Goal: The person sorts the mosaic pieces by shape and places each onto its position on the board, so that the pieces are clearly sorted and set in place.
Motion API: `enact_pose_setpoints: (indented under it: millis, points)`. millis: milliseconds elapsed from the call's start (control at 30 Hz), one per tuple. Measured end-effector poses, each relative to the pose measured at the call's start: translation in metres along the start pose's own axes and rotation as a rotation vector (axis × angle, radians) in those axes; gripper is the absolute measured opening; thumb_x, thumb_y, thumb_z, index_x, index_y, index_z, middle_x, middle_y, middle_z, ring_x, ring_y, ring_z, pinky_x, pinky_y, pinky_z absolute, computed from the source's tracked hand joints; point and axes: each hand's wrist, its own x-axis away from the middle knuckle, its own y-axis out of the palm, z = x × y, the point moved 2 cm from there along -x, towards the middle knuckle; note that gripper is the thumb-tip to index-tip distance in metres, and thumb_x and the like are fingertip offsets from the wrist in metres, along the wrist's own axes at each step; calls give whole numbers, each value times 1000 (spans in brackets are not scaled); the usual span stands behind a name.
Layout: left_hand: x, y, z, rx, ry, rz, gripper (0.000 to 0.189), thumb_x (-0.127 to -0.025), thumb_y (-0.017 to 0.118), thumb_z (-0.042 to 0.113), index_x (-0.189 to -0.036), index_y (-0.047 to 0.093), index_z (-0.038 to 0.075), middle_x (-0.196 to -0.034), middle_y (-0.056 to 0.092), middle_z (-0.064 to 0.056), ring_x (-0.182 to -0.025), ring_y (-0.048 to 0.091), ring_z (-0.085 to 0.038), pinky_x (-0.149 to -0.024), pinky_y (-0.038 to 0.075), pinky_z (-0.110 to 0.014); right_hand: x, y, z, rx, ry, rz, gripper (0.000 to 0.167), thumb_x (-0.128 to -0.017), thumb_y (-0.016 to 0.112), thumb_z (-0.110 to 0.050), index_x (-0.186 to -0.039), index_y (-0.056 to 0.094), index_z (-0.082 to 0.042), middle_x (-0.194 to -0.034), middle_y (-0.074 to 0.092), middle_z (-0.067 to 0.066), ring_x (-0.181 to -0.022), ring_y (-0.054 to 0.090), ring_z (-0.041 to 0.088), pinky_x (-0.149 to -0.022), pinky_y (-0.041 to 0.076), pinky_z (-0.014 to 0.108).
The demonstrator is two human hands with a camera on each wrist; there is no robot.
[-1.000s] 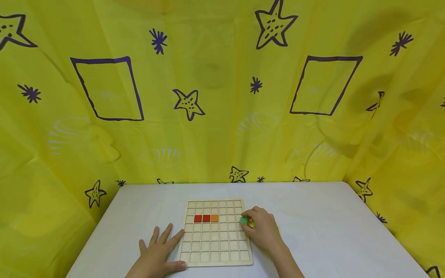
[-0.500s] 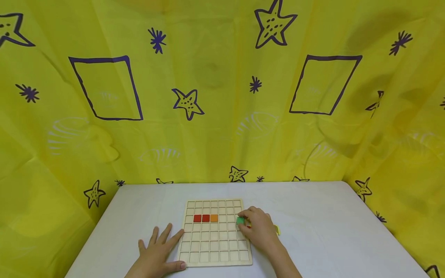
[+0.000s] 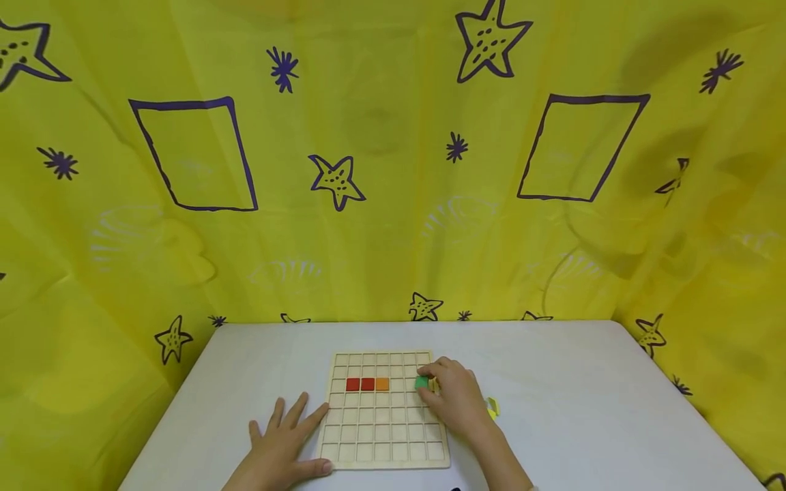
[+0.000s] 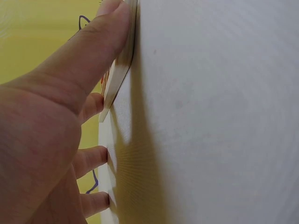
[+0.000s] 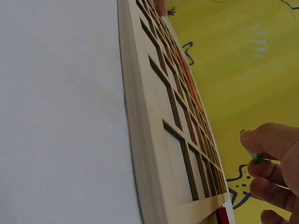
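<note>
A pale wooden grid board (image 3: pixel 372 432) lies on the table. My left hand (image 3: pixel 276 447) rests with fingers spread at its left side, the thumb on the near left corner; in the left wrist view the thumb (image 4: pixel 100 44) lies along the board's edge. Between thumb and fingers my right hand (image 3: pixel 459 399) pinches a green square tile (image 3: pixel 421 382) over the right-hand columns. The right wrist view shows the tile (image 5: pixel 257 158) edge-on, mostly covered by fingers. Two red tiles (image 3: pixel 359 384) and an orange tile (image 3: pixel 382 384) sit side by side in one row.
Yellow pieces (image 3: pixel 493 408) lie on the white table (image 3: pixel 565 409) just right of my right hand, partly hidden by it. A red piece (image 5: pixel 223 215) shows beside the board in the right wrist view. A yellow patterned curtain (image 3: pixel 393 239) stands behind the table.
My right hand has moved a little left with the green tile, from the board's right edge to over its cells. More of the yellow pieces shows behind it. My left hand stays put.
</note>
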Motion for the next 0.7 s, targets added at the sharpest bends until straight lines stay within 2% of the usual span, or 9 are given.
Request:
enact_pose_setpoints:
  millis: [167,333,533,700]
  points:
    - [0,-2,2,-1,-9,3,104,-63,70,77,-150,45,27,-161,29,-20,-143,11,-62,-93,0,-90,-8,1,-7,-20,-33,-1,18,-83,79,-20,-100,76,-18,-93,66,-10,-88,58,12,-76,42,36]
    - [3,-2,1,5,12,29,102,-65,72,75,-150,45,27,-160,30,-20,-143,13,-62,-93,1,-90,-16,0,-19,-23,-54,-13,17,-84,76,-19,-101,77,-17,-93,67,-8,-87,60,12,-74,42,34]
    - [3,-4,-1,15,46,53,99,-67,72,73,-150,45,26,-160,31,-21,-143,15,-62,-93,3,-90,-25,2,-30,-48,-54,-8,18,-85,77,-20,-103,77,-17,-93,67,-7,-85,60,13,-73,42,34]
    - [5,-2,-2,31,61,48,98,-68,73,72,-150,46,26,-160,31,-21,-143,14,-62,-93,2,-90,-26,10,-32,-80,-39,-33,20,-86,77,-22,-106,76,-17,-97,68,-6,-88,62,14,-76,44,37]
